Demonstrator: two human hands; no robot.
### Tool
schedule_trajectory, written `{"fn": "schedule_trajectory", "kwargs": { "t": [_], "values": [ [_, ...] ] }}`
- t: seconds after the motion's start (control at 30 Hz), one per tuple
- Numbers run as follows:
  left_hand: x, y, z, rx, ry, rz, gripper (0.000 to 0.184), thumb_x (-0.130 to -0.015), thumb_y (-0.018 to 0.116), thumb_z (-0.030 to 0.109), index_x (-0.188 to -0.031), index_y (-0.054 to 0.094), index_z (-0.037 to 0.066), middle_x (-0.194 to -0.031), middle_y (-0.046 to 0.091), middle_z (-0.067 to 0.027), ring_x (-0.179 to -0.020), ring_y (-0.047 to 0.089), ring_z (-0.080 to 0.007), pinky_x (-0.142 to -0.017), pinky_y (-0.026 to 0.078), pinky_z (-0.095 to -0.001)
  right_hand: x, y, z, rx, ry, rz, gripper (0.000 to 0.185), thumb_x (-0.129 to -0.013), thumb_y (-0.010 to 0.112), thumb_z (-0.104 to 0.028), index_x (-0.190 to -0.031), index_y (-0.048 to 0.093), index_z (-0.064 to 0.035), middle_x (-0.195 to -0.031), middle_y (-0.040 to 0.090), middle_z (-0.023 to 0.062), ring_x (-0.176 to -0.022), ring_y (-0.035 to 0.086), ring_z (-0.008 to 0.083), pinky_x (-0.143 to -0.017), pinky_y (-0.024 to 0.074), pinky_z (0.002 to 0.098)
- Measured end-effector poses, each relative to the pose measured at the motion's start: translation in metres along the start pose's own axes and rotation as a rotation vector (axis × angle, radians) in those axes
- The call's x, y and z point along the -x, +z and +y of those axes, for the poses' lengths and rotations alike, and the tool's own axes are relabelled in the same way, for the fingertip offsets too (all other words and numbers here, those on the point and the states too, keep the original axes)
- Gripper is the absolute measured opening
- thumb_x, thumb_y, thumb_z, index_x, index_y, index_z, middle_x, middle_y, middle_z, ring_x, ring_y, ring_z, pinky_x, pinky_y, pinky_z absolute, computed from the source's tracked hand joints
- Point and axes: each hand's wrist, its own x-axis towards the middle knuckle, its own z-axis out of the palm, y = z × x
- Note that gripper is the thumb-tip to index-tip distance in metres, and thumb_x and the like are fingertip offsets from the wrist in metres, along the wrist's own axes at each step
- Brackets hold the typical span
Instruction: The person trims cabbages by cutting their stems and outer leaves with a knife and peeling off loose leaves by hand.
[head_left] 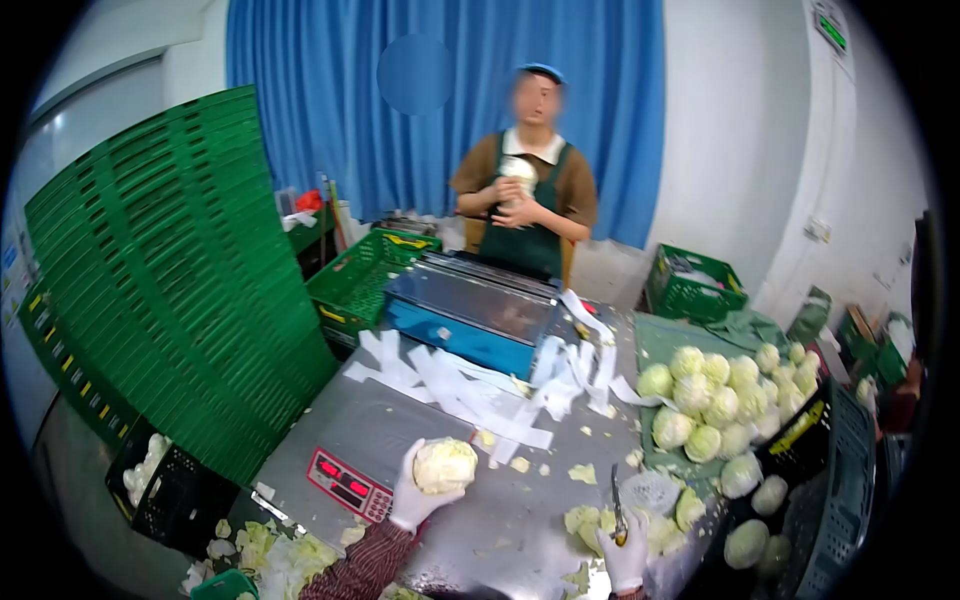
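Observation:
My left hand, in a white glove, holds a pale trimmed cabbage above the metal table, just right of a scale's red display panel. At the lower right, my gloved right hand is closed around the handle of a curved knife, its blade pointing up and away. Cut cabbage leaves lie beside that hand, next to a white foam net.
Whole cabbages are heaped at the right beside a dark crate. White strips lie before a blue wrapping machine. Stacked green crates stand left. Across the table a person holds a wrapped cabbage.

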Motion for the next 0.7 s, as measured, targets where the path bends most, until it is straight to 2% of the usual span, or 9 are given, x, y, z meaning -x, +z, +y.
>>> {"fn": "schedule_trajectory", "kwargs": {
  "t": [0.03,0.07,0.13,0.23,0.3,0.4,0.47,0.6,0.7],
  "values": [
    [-0.014,-0.014,-0.018,-0.247,0.110,0.084,0.103,-0.052,0.091,0.017,-0.137,0.034,0.003,-0.130,0.045,-0.0140,-0.122,0.047,-0.0264,-0.102,0.042,-0.0374,0.002,0.006,0.009,0.103,-0.085,0.002,0.058,-0.071,0.077,-0.013,-0.124,0.055,-0.0064,-0.116,0.051,0.0116,-0.101,0.056,0.0241,-0.087,0.0452,0.0299],
    [-0.027,-0.026,-0.032,-0.452,0.243,0.164,0.101,-0.052,0.091,0.018,-0.136,0.036,0.003,-0.128,0.044,-0.0161,-0.121,0.047,-0.0299,-0.102,0.041,-0.0367,0.003,0.010,0.006,0.093,-0.108,-0.005,0.058,-0.071,0.077,-0.013,-0.124,0.055,-0.0064,-0.116,0.051,0.0116,-0.101,0.056,0.0241,-0.087,0.0452,0.0299],
    [-0.042,-0.044,-0.037,-0.560,0.255,0.206,0.102,-0.052,0.091,0.019,-0.136,0.036,0.004,-0.129,0.043,-0.0168,-0.121,0.046,-0.0313,-0.103,0.041,-0.0369,0.004,0.010,-0.003,0.306,-0.216,0.017,0.043,-0.086,0.067,-0.030,-0.122,0.058,-0.0081,-0.091,0.062,0.0079,-0.078,0.057,0.0216,-0.072,0.0482,0.0344],
    [-0.052,-0.057,-0.042,-0.677,0.233,0.232,0.102,-0.053,0.090,0.024,-0.136,0.035,0.004,-0.132,0.041,-0.0184,-0.123,0.044,-0.0338,-0.104,0.040,-0.0376,0.002,0.014,0.003,0.237,-0.208,-0.009,0.049,-0.085,0.068,-0.031,-0.127,0.056,-0.0078,-0.090,0.062,0.0070,-0.077,0.056,0.0198,-0.072,0.0479,0.0344],
    [-0.052,-0.053,-0.042,-0.694,0.227,0.225,0.100,-0.055,0.089,0.027,-0.137,0.035,0.004,-0.136,0.038,-0.0198,-0.126,0.040,-0.0361,-0.106,0.037,-0.0390,0.005,0.018,0.008,0.176,-0.107,-0.045,0.047,-0.084,0.069,-0.030,-0.124,0.057,-0.0073,-0.090,0.062,0.0070,-0.078,0.056,0.0191,-0.071,0.0476,0.0342],
    [-0.048,-0.044,-0.024,-0.938,0.216,0.244,0.102,-0.054,0.087,0.034,-0.138,0.036,0.006,-0.140,0.034,-0.0201,-0.132,0.031,-0.0383,-0.108,0.029,-0.0462,0.003,0.021,0.016,0.183,-0.064,-0.084,0.044,-0.084,0.069,-0.029,-0.120,0.058,-0.0063,-0.089,0.061,0.0067,-0.076,0.055,0.0182,-0.068,0.0469,0.0335],
    [-0.045,-0.041,-0.024,-1.078,0.189,0.244,0.103,-0.054,0.085,0.042,-0.138,0.037,0.009,-0.141,0.033,-0.0188,-0.134,0.027,-0.0373,-0.107,0.023,-0.0557,0.002,0.019,0.004,0.184,-0.128,-0.073,0.040,-0.085,0.069,-0.028,-0.117,0.059,-0.0057,-0.089,0.060,0.0064,-0.076,0.053,0.0173,-0.068,0.0459,0.0318],
    [-0.036,-0.031,-0.018,-1.218,0.125,0.204,0.101,-0.058,0.081,0.047,-0.141,0.035,0.013,-0.144,0.030,-0.0154,-0.138,0.022,-0.0360,-0.107,0.018,-0.0623,0.001,0.032,0.020,0.182,-0.215,-0.116,0.039,-0.086,0.068,-0.027,-0.117,0.059,-0.0056,-0.090,0.060,0.0061,-0.077,0.052,0.0167,-0.070,0.0449,0.0301],
    [-0.029,-0.028,-0.015,-1.292,0.106,0.137,0.100,-0.060,0.081,0.047,-0.142,0.034,0.014,-0.146,0.028,-0.0127,-0.139,0.019,-0.0355,-0.110,0.016,-0.0607,-0.008,0.059,0.048,0.046,-0.461,0.014,0.037,-0.086,0.067,-0.024,-0.118,0.059,-0.0055,-0.091,0.060,0.0054,-0.078,0.052,0.0163,-0.072,0.0449,0.0309]
  ]
}}
